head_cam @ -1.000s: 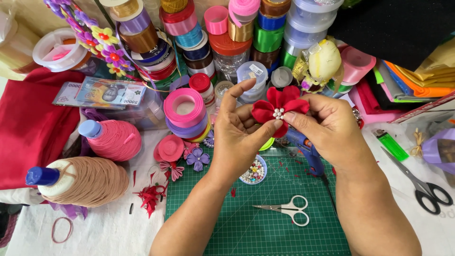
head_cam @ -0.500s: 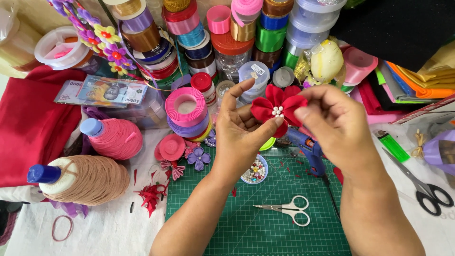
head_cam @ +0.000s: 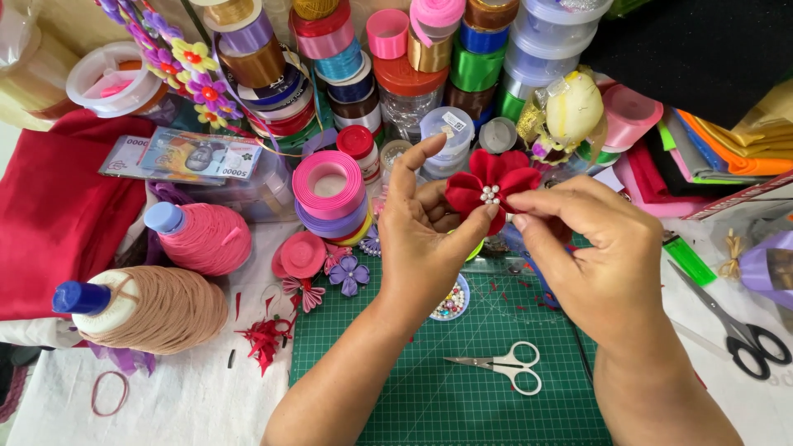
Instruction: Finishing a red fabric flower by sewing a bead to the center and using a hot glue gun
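Fingertips of both hands cover part of the red fabric flower, so its back and lower petals can't be seen; pearl beads sit at its centre. Left hand has a narrow grip on the flower's left side, index finger raised free. Right hand pinches near the centre w/ thumb and forefinger, grip tight, but whether it holds a bead or a petal edge can't be told. Flower is held in the air above the green cutting mat, just in front of the ribbon spools. Bead dish is half hidden under the left wrist. Small white-handled scissors lie on the mat between the forearms. Black-handled scissors at right of the table. Pink ribbon roll and two thread cones at left.
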